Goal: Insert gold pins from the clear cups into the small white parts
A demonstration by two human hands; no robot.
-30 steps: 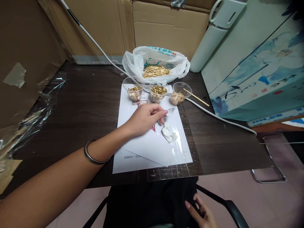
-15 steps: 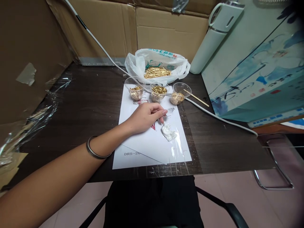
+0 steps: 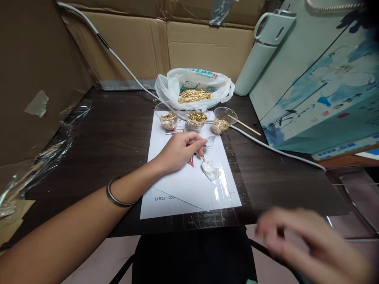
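Observation:
My left hand [image 3: 185, 152] rests on a sheet of white paper [image 3: 166, 181], its fingers curled and thumb pressed toward the index finger. At its fingertips shows a small clear, thin-edged piece [image 3: 211, 141]; what exactly the fingers pinch is too small to make out. A crumpled white tissue [image 3: 210, 169] lies just below the fingers. Beyond the hand stand three clear plastic cups holding small gold pieces: the left cup [image 3: 168, 121], the middle cup [image 3: 196, 122] and the tilted right cup [image 3: 220, 125]. My right hand [image 3: 304, 240], smeared by motion, is over the desk's front right edge.
A white plastic bag [image 3: 220, 96] of long gold pins [image 3: 194, 96] sits behind the cups. A wooden stick [image 3: 248, 128] leans out from the right cup. A white cable [image 3: 272, 148] crosses the desk. A pale green bottle [image 3: 257, 59] stands by the painted panel [image 3: 319, 90] at right.
My right hand has come into view at the lower right. The view has shifted slightly; my left hand stays in the same place on the paper.

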